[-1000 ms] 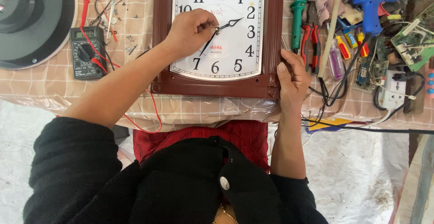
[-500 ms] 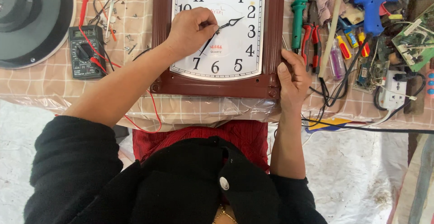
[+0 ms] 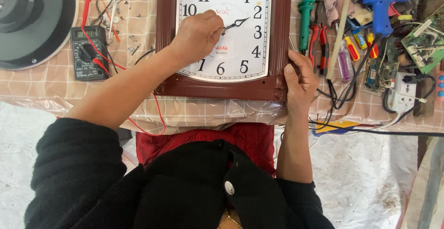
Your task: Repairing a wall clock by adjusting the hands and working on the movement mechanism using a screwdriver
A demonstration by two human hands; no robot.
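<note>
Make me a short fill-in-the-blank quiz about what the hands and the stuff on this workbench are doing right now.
1. The left hand pinches the clock hands at the middle of the ____.
2. The right hand grips the clock frame's lower ____ corner.
3. The multimeter lies to the ____ of the clock.
4. The glue gun is coloured ____.

Missing words: dial; right; left; blue

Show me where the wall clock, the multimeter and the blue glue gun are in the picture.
wall clock (image 3: 270,48): head view, on the right side of its dark red frame.
multimeter (image 3: 88,53): head view, on the round dial of its black body.
blue glue gun (image 3: 381,2): head view, on the middle of its blue body.
</note>
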